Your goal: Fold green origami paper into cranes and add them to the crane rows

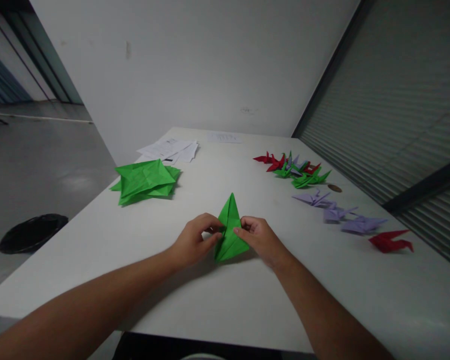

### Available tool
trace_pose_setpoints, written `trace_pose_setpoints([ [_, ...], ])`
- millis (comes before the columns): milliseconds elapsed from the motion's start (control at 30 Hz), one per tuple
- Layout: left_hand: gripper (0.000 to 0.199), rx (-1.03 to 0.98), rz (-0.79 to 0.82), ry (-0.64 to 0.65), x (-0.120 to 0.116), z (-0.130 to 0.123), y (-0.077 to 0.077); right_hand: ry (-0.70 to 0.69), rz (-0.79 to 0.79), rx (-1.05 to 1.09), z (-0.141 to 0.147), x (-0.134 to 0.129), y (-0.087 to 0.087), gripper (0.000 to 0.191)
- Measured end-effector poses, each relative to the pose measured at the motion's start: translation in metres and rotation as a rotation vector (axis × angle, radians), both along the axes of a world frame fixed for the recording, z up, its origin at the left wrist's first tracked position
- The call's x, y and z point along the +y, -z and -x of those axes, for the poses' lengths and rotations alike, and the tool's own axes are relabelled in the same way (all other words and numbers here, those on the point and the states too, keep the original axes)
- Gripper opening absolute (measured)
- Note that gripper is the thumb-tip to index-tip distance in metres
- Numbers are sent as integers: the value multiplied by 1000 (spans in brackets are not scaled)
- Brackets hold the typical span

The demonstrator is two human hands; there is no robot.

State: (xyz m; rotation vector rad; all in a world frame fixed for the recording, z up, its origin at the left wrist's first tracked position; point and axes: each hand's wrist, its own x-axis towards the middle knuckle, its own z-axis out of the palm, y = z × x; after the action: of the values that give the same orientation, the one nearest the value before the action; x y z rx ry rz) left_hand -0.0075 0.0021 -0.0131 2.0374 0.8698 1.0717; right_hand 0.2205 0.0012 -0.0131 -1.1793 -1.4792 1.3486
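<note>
Between my hands, just above the white table, is a folded piece of green origami paper. It has a long point aimed away from me and a wider lower end, with a crease down its middle. My left hand pinches its left edge between thumb and fingers. On the opposite edge, my right hand grips it, the thumb lying on top and the other fingers curled behind.
Left of my hands lies a stack of creased green paper, with printed sheets behind it. Along the right side sit several paper cranes: green, purple and red. A black-lined bin stands on the floor.
</note>
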Motion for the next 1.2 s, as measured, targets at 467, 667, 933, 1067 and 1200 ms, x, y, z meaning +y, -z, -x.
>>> trace_pose_setpoints([
  [467, 36, -239, 357, 185, -4, -2, -8, -270, -143, 119, 5, -10, -8, 29],
  [667, 38, -520, 565, 137, -4, -6, 1, -222, -253, -59, 6, -13, -11, 29],
  [933, 35, -550, 730, 73, 0, -10, 3, -250, -412, -226, 8, -17, -14, 23],
  [1067, 31, -578, 762, -18, 4, -10, 2, -182, -548, -274, 7, -16, -13, 22],
  [1200, 45, -656, 820, -80, 5, -10, -2, -19, -731, -385, 3, -14, -14, 32],
])
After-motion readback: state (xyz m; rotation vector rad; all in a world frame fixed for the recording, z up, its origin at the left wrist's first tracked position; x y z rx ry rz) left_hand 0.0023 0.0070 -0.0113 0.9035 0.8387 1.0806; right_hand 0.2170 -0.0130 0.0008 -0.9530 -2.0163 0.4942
